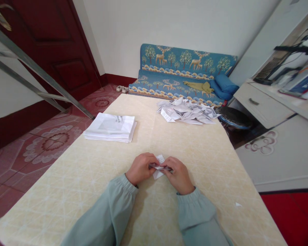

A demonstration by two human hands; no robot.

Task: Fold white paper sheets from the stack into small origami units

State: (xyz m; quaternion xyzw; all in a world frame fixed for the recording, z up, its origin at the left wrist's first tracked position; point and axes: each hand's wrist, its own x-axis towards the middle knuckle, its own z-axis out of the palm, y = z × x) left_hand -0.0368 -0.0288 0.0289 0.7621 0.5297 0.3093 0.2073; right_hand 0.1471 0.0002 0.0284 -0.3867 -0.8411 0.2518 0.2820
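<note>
A small folded piece of printed white paper (158, 174) is pinched between both hands, just above the cream-coloured table (154, 212). My left hand (143, 167) grips its left side, fingers closed. On the right side, my right hand (178, 173) holds it with thumb and fingertips pressed together. The fingertips of the two hands nearly meet, and they cover part of the folds. One paper corner points away from me and another points towards me.
A stack of paper sheets (110, 126) lies at the table's left. At the far right edge is a heap of folded papers (190, 111). A tiny paper scrap (238, 204) lies near the right. Beyond stand a blue patterned sofa (159, 77), a metal ladder (38, 71) and a round black stool (233, 118).
</note>
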